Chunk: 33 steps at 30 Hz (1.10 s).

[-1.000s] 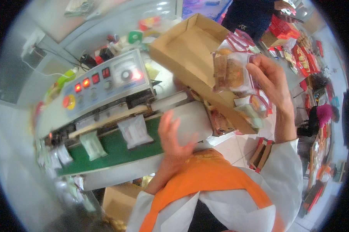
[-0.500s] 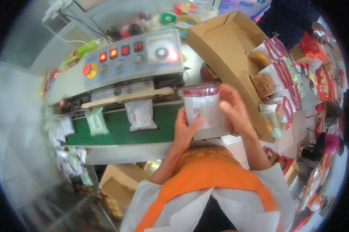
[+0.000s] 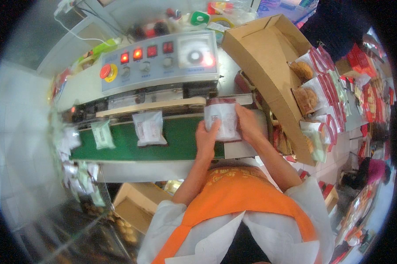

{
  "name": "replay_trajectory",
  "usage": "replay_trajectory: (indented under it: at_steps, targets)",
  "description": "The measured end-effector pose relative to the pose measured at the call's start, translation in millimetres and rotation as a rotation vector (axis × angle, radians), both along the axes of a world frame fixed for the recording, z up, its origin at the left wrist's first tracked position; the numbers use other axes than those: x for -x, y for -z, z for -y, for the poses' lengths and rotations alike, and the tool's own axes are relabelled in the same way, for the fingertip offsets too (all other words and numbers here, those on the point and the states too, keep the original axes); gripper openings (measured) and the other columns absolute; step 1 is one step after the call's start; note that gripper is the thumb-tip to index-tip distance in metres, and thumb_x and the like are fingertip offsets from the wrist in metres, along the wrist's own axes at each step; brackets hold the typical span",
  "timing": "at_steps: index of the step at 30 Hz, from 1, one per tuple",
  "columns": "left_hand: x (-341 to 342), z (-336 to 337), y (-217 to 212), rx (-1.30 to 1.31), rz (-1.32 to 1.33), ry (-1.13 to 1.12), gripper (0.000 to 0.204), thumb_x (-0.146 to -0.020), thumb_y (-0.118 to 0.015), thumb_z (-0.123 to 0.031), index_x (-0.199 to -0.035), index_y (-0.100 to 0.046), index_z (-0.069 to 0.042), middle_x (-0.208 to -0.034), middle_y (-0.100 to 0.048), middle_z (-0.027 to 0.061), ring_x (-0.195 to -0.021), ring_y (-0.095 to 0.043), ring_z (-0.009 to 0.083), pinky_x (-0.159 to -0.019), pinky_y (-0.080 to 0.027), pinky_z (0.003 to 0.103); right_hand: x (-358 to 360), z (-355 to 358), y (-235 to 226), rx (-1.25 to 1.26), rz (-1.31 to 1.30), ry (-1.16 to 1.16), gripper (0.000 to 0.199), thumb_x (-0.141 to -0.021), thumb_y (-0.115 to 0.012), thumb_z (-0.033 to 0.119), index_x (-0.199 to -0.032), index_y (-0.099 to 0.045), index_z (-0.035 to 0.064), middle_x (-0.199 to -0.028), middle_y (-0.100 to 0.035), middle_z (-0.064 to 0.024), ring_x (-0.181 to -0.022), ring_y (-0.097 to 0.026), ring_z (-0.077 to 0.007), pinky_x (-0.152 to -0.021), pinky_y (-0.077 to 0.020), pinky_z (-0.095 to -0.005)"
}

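A worker's left hand [image 3: 207, 137] and right hand [image 3: 249, 125] grip a clear plastic pouch [image 3: 222, 119] by its two side edges, holding it upright at the right end of the green belt [image 3: 181, 143] of a sealing machine [image 3: 159, 66] w/ red lit switches. The pouch looks light, thin and crinkly, prob. slippery; edge holds seem safest for whatever is inside. Two more pouches [image 3: 149, 128] lie flat on the belt to the left. A cardboard box [image 3: 268, 57] of packed snacks stands tilted at right. Cramped workroom, pale tiled floor [image 3: 18, 145], cartons below.
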<state>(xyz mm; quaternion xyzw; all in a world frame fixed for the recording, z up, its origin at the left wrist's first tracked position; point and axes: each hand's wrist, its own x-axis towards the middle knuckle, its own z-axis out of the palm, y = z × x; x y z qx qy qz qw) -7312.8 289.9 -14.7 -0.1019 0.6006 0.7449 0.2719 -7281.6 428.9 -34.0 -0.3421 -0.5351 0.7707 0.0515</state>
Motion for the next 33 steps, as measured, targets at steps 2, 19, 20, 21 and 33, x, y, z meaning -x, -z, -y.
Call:
replay_trajectory:
  at_steps: [2, 19, 20, 21, 33]
  targets:
    - [2, 4, 0, 0.016, -0.017, -0.028, 0.037, -0.074, -0.064, -0.022, -0.100, -0.050, 0.001, -0.093, -0.056, 0.0067, -0.080, -0.051, 0.0132, -0.071, -0.041, 0.026, -1, 0, 0, 0.006, 0.028, -0.061, 0.031, -0.087, -0.044, 0.029, -0.098, -0.055, 0.0017, -0.087, -0.057, -0.0044, -0.077, -0.051, -0.0109, -0.067, -0.0417, -0.0245]
    - [-16, 20, -15, 0.276, -0.863, -0.220, 0.045, -0.078, -0.050, -0.002, -0.119, -0.033, 0.002, -0.127, -0.033, 0.0156, -0.117, -0.032, 0.0257, -0.099, -0.022, 0.036, -188, -73, -208, -1.608, 0.178, -0.050, 0.027, -0.071, -0.065, 0.022, -0.092, -0.057, 0.0064, -0.090, -0.056, -0.0075, -0.089, -0.050, -0.0239, -0.079, -0.0374, -0.0349]
    - [-20, 15, -21, 0.200, -0.889, -0.206, 0.046, -0.077, -0.050, -0.002, -0.120, -0.033, 0.002, -0.128, -0.031, 0.0161, -0.119, -0.029, 0.0265, -0.100, -0.020, 0.037, -199, -78, -201, -1.680, 0.279, -0.128, 0.027, -0.070, -0.065, 0.022, -0.091, -0.057, 0.0073, -0.089, -0.055, -0.0069, -0.090, -0.049, -0.0236, -0.079, -0.0366, -0.0347]
    - [-25, 10, -27, 0.205, -0.918, -0.156, 0.047, -0.077, -0.051, -0.002, -0.120, -0.033, 0.002, -0.129, -0.031, 0.0161, -0.120, -0.029, 0.0266, -0.100, -0.020, 0.037, -206, -81, -195, -1.748, 0.380, -0.211, 0.026, -0.069, -0.065, 0.022, -0.090, -0.057, 0.0082, -0.089, -0.055, -0.0063, -0.091, -0.048, -0.0233, -0.080, -0.0358, -0.0345]
    - [-68, -31, -73, 0.161, -1.255, 0.249, 0.044, -0.073, -0.056, -0.006, -0.113, -0.039, 0.000, -0.127, -0.033, 0.0180, -0.118, -0.033, 0.0306, -0.098, -0.025, 0.040, -195, -96, -214, -1.564, 0.072, 0.133, 0.009, -0.071, -0.058, 0.001, -0.079, -0.054, 0.0029, -0.088, -0.053, -0.0081, -0.086, -0.049, -0.0216, -0.078, -0.0385, -0.0325]
